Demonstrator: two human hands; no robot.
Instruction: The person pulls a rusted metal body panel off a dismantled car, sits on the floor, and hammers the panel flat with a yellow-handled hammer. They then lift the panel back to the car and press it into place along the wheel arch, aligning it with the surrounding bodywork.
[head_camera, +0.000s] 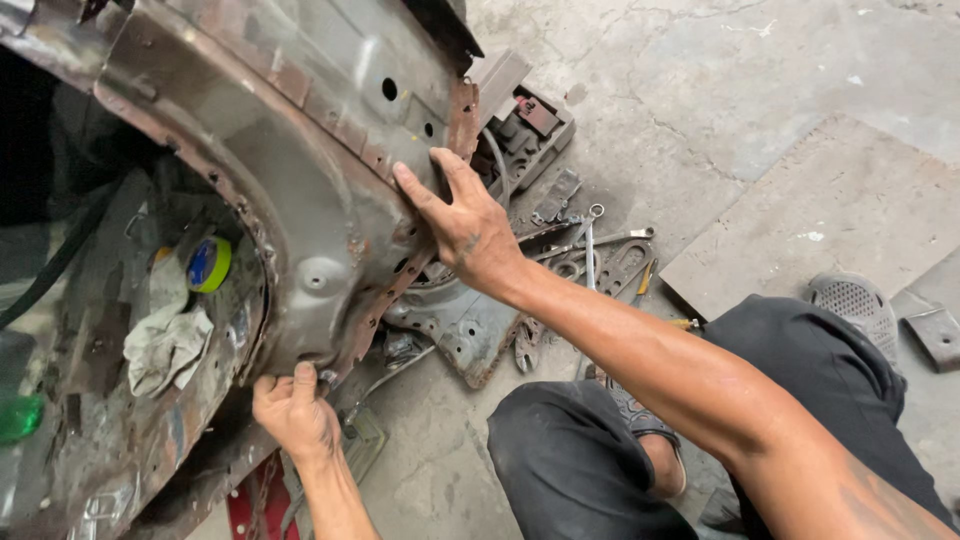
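Note:
A rusty curved sheet-metal car body panel (300, 150) fills the upper left. My right hand (462, 228) presses against its rusted right edge, fingers wrapped round the flange. My left hand (293, 408) grips the panel's lower edge from below. Both hands hold the same panel. I am crouching, with my knees in dark trousers at the lower right.
Several wrenches (590, 245) and metal scraps lie on the concrete floor beyond my right hand. A yellow-green tape roll (209, 264) and a dirty rag (165, 345) sit inside the body cavity at left. A flat board (830, 215) lies at right, a grey shoe (850, 305) beside it.

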